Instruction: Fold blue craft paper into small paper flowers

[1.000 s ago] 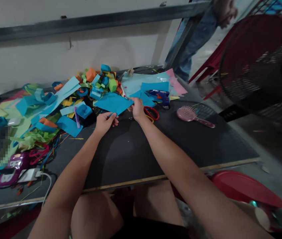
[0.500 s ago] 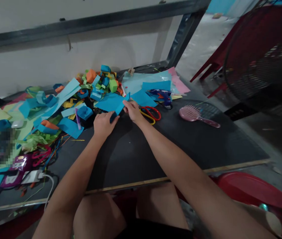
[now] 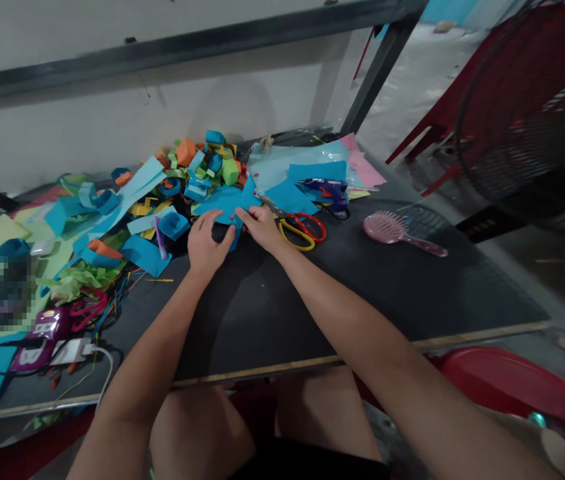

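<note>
A strip of blue paper [image 3: 249, 191] is pinched between the thumb and fingers of my right hand [image 3: 261, 227]. One end stands up beyond the fingers and the other hangs below them. To its left, my left hand [image 3: 208, 243] has its fingers spread around a gap, with the thumb tip close to the strip; nothing shows in its grip. Behind both hands lies a flat blue sheet [image 3: 217, 200]. Scissors [image 3: 298, 233] with one red and one yellow handle rest beside my right wrist, blades partly hidden by the hand.
Folded paper pieces [image 3: 186, 153] in several colours are heaped at the back. A blue glue gun [image 3: 330, 190] and a pink hairbrush [image 3: 387, 228] lie on the right. Cords, a purple device [image 3: 42, 340] and paper sheets cover the left side. A fan [image 3: 512, 120] stands beyond the table's right edge.
My left hand has let go of the strip and its fingers have spread. The right hand has shifted slightly left and lower, still pinching the strip, which has turned more upright.
</note>
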### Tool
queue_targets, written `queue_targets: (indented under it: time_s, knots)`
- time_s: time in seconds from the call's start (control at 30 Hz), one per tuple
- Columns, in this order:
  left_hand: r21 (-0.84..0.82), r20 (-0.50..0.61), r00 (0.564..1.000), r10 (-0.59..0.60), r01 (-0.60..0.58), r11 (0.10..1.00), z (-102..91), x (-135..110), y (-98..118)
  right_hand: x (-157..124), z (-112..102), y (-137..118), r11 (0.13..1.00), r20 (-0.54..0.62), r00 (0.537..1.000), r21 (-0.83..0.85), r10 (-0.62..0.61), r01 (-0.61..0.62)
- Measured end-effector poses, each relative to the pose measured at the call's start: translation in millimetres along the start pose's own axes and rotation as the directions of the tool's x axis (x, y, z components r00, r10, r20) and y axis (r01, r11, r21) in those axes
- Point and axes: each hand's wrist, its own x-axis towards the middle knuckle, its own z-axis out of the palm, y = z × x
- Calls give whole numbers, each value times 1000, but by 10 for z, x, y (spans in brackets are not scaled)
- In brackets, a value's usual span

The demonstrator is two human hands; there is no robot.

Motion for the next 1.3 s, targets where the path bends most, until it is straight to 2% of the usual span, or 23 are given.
queue_targets:
  time_s: [0.1,0.2,0.33,0.43,0.6,0.93,1.13,1.3]
  knots:
    - [-54,146,985,-95,104,993,71,-14,-19,-15,45,5,999,13,1000,54,0,-1]
    - [-212,163,970,-181,213,954,150,-21,-56,-24,74,4,972,64,996,221,63,-76]
    - [-500,268,931,-247,353,791,212,-3,-139,-41,73,-11,912,214,967,352,141,-211]
    - [-600,315,915,-253,398,694,211,20,-177,-52,65,-18,886,271,950,387,156,-256]
    - [-657,422,886,-192,445,609,154,54,-163,-58,53,-25,875,326,933,396,150,-279]
    - [-647,480,863,-156,469,601,141,41,-189,-72,81,48,920,251,959,328,134,-214]
    - [-640,389,868,-308,495,587,239,86,-269,-127,76,102,936,97,988,321,122,-147]
    - [-627,413,864,-287,498,598,197,70,-253,-233,72,59,962,-14,994,252,109,-102]
